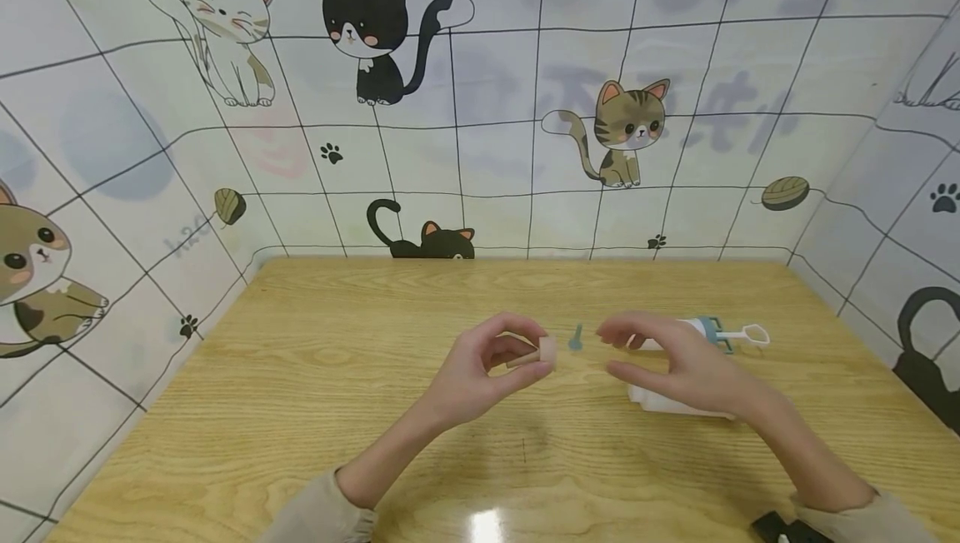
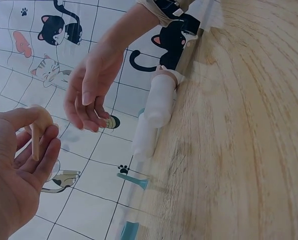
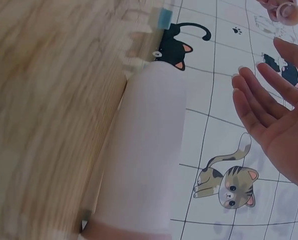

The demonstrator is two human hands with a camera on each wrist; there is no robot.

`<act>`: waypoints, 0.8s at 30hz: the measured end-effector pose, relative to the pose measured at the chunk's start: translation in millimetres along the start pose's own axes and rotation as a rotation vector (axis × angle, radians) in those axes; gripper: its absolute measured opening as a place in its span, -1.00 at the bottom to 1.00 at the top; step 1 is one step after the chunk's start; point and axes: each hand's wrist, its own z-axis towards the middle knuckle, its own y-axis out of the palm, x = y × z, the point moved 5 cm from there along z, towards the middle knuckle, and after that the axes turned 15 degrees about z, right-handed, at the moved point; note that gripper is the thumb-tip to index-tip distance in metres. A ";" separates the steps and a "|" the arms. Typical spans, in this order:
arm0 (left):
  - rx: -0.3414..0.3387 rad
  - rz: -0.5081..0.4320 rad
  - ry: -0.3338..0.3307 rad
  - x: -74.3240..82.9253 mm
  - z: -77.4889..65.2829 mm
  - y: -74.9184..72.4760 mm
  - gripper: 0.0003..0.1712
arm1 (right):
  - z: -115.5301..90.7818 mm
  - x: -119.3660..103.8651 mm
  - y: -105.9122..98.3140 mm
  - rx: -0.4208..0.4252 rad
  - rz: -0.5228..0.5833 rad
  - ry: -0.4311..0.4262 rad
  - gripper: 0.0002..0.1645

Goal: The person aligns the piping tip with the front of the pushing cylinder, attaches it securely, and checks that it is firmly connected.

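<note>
Between its thumb and fingers, my left hand (image 1: pixel 480 368) holds a small beige piece (image 1: pixel 548 351) with a rounded end and a thin stem, also visible in the left wrist view (image 2: pixel 35 142). To the right, my right hand (image 1: pixel 686 360) hovers with parted, relaxed fingers and nothing in its grasp. Beyond and partly behind it lies a white tube with a teal collar (image 1: pixel 708 327) and a white loop handle (image 1: pixel 752 334). A second white tube (image 3: pixel 143 145) with a pinkish-beige end is nearer, partly hidden by the right hand in the head view.
A small teal piece (image 1: pixel 576 338) with a short stem sits on the wooden table (image 1: pixel 315 376) between the hands. Another teal piece (image 2: pixel 129 231) shows low in the left wrist view. Cat-patterned walls (image 1: pixel 495 151) enclose the table at back and sides.
</note>
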 end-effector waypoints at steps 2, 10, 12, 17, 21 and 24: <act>0.001 0.001 0.002 0.1 0.0 0.3 -0.69 | -3.2 2.5 -3.1 -0.008 -0.006 0.013 -0.51; 0.002 0.005 0.008 -0.9 0.7 1.8 -0.69 | -20.8 15.6 -15.9 -0.043 -0.008 0.064 -0.47; 0.002 0.003 0.009 -1.1 0.7 2.0 -0.69 | -26.3 20.1 -19.5 -0.051 -0.016 0.072 -0.47; 0.012 0.006 0.016 -2.1 0.8 2.0 -0.68 | -39.2 32.2 -28.3 -0.066 -0.045 0.096 -0.52; 0.015 0.012 0.019 -3.7 0.6 2.3 -0.69 | -45.3 41.1 -32.2 -0.100 -0.005 0.129 -0.55; 0.017 0.014 0.018 -4.7 0.4 2.4 -0.69 | -47.9 46.3 -34.0 -0.131 0.025 0.159 -0.57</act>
